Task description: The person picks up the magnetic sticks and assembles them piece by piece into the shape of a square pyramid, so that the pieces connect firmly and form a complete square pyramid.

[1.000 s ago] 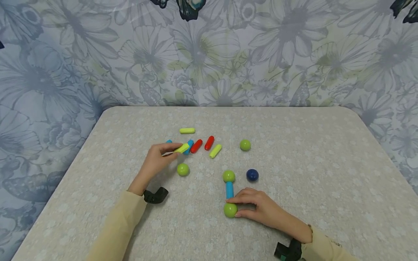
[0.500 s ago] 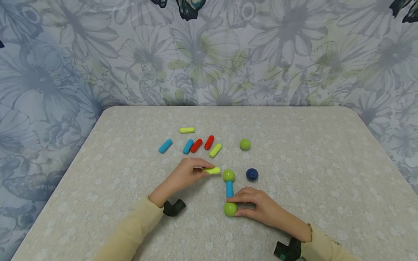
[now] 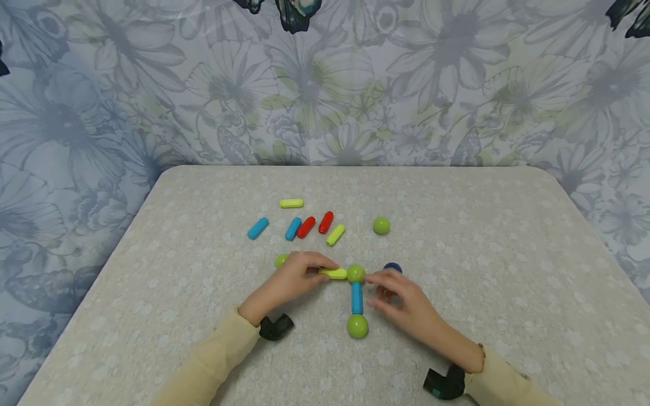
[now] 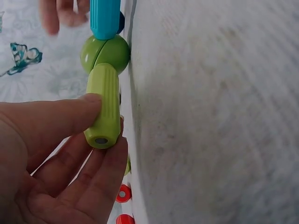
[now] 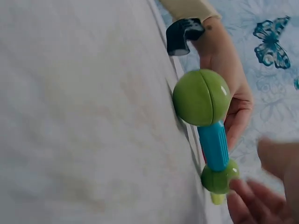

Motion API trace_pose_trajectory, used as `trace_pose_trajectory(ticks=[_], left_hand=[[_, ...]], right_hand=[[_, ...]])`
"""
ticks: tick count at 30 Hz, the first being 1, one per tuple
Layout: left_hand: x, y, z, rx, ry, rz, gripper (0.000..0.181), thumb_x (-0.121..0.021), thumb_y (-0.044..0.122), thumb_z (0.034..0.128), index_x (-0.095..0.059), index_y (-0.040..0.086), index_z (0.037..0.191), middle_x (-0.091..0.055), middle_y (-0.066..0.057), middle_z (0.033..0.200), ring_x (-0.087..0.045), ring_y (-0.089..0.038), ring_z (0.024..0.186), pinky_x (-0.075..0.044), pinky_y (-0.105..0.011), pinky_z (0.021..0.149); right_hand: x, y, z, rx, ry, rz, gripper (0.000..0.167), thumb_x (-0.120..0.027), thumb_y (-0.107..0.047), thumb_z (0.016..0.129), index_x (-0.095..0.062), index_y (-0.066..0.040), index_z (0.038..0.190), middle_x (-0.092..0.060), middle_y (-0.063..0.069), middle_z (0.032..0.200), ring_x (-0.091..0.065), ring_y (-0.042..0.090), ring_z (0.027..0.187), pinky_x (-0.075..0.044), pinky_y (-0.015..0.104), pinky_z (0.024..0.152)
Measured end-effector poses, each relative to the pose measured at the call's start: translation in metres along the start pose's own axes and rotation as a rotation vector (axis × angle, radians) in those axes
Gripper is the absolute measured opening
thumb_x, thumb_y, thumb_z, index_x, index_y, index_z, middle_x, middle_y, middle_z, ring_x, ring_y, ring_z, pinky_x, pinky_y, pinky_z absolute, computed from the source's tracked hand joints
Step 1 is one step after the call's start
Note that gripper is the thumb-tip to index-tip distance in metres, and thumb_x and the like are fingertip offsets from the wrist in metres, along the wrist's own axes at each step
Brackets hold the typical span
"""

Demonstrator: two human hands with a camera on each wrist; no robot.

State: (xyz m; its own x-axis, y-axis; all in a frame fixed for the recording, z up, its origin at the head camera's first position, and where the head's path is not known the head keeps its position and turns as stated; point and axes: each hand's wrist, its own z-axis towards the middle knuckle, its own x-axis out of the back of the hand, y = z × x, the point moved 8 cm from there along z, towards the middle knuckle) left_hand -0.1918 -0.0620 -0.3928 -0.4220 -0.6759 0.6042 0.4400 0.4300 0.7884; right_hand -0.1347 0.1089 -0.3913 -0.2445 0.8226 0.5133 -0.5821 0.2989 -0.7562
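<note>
My left hand (image 3: 293, 282) pinches a yellow-green magnetic rod (image 3: 336, 274) between thumb and fingers. The rod's far end meets a green ball (image 3: 356, 273); a dark magnet tip shows at its other end in the left wrist view. From that ball a blue rod (image 3: 357, 299) runs toward me to a second green ball (image 3: 358, 326). My right hand (image 3: 408, 307) is just right of this piece, fingers loosely bent. Its index fingertip is at the far ball, while the thumb stands off the blue rod. A dark blue ball (image 3: 393, 267) is partly hidden behind the right hand.
Loose blue rods (image 3: 258, 228), red rods (image 3: 306, 227) and yellow-green rods (image 3: 291, 203) lie farther back on the table (image 3: 482, 237). One green ball (image 3: 381, 225) sits behind the right hand; another green ball (image 3: 281, 260) is partly covered by the left hand.
My left hand has brought the yellow-green rod rightward from the loose rods to the far green ball. My right hand has let go of the near ball and moved up to the far one.
</note>
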Motion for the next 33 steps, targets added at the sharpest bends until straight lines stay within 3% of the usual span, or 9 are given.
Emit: trace_pose_trajectory(ticks=[3, 7, 10, 15, 20, 23, 25, 30, 33], left_hand=[[0.000, -0.001, -0.002, 0.006, 0.005, 0.006, 0.025, -0.069, -0.003, 0.0819, -0.071, 0.005, 0.105, -0.067, -0.002, 0.102, -0.061, -0.015, 0.096, -0.050, -0.023, 0.080], [-0.001, -0.001, -0.003, -0.001, 0.011, 0.009, 0.024, -0.069, -0.003, 0.0822, -0.071, 0.005, 0.105, -0.067, -0.002, 0.102, -0.061, -0.014, 0.095, -0.050, -0.024, 0.079], [-0.001, 0.000, -0.003, -0.009, 0.017, 0.003, 0.024, -0.069, -0.004, 0.0818, -0.071, 0.004, 0.105, -0.067, -0.004, 0.102, -0.061, -0.015, 0.095, -0.050, -0.024, 0.079], [0.002, 0.002, -0.004, -0.024, 0.013, -0.005, 0.024, -0.070, -0.003, 0.0814, -0.070, 0.003, 0.105, -0.067, -0.004, 0.103, -0.061, -0.016, 0.096, -0.050, -0.025, 0.080], [0.028, 0.000, -0.011, -0.005, 0.069, 0.034, 0.030, -0.072, 0.002, 0.0818, -0.068, 0.004, 0.111, -0.065, -0.003, 0.110, -0.058, -0.018, 0.105, -0.047, -0.031, 0.088], [0.052, -0.010, -0.021, 0.047, 0.132, 0.036, 0.036, -0.073, 0.001, 0.0804, -0.065, 0.004, 0.116, -0.062, -0.005, 0.116, -0.054, -0.022, 0.112, -0.045, -0.037, 0.091], [0.060, -0.021, -0.027, 0.083, 0.132, 0.015, 0.040, -0.073, 0.001, 0.0800, -0.063, 0.003, 0.118, -0.060, -0.007, 0.120, -0.052, -0.024, 0.115, -0.044, -0.039, 0.093], [0.060, -0.049, -0.038, 0.147, 0.047, -0.049, 0.045, -0.073, 0.005, 0.0809, -0.060, 0.001, 0.124, -0.057, -0.010, 0.125, -0.049, -0.025, 0.119, -0.042, -0.037, 0.096], [0.059, -0.060, -0.041, 0.174, 0.028, -0.080, 0.046, -0.073, 0.008, 0.0817, -0.060, 0.005, 0.125, -0.058, -0.006, 0.125, -0.049, -0.021, 0.119, -0.041, -0.032, 0.096]], right_hand=[[0.004, 0.005, 0.011, -0.096, 0.079, -0.085, 0.042, -0.070, -0.004, 0.084, -0.059, -0.006, 0.124, -0.059, 0.008, 0.109, -0.055, 0.008, 0.076, -0.051, 0.024, 0.065], [-0.003, 0.007, 0.023, -0.181, 0.029, -0.154, 0.042, -0.067, -0.007, 0.088, -0.056, -0.004, 0.128, -0.059, 0.008, 0.112, -0.056, 0.006, 0.075, -0.050, 0.025, 0.066], [-0.010, 0.009, 0.028, -0.215, 0.001, -0.182, 0.039, -0.066, -0.008, 0.089, -0.058, -0.003, 0.126, -0.061, 0.003, 0.103, -0.054, 0.006, 0.071, -0.049, 0.024, 0.062], [-0.014, 0.019, 0.030, -0.237, 0.034, -0.166, 0.033, -0.068, -0.008, 0.087, -0.063, -0.005, 0.119, -0.061, -0.001, 0.093, -0.051, 0.005, 0.066, -0.047, 0.023, 0.057], [-0.015, 0.025, 0.029, -0.242, 0.051, -0.129, 0.032, -0.069, -0.008, 0.086, -0.065, -0.007, 0.118, -0.062, -0.001, 0.092, -0.052, 0.005, 0.065, -0.047, 0.023, 0.056], [-0.015, 0.028, 0.028, -0.243, 0.049, -0.110, 0.031, -0.068, -0.010, 0.087, -0.064, -0.008, 0.118, -0.062, -0.001, 0.094, -0.052, 0.005, 0.065, -0.047, 0.024, 0.057], [-0.015, 0.029, 0.028, -0.250, 0.049, -0.102, 0.032, -0.068, -0.010, 0.087, -0.064, -0.008, 0.118, -0.062, -0.001, 0.094, -0.053, 0.006, 0.066, -0.048, 0.024, 0.057], [-0.014, 0.032, 0.027, -0.264, 0.048, -0.089, 0.032, -0.069, -0.009, 0.086, -0.064, -0.009, 0.118, -0.062, -0.001, 0.095, -0.053, 0.007, 0.067, -0.048, 0.024, 0.058], [-0.015, 0.034, 0.028, -0.271, 0.044, -0.075, 0.032, -0.068, -0.009, 0.087, -0.064, -0.009, 0.119, -0.062, 0.000, 0.096, -0.054, 0.007, 0.068, -0.048, 0.025, 0.058]])
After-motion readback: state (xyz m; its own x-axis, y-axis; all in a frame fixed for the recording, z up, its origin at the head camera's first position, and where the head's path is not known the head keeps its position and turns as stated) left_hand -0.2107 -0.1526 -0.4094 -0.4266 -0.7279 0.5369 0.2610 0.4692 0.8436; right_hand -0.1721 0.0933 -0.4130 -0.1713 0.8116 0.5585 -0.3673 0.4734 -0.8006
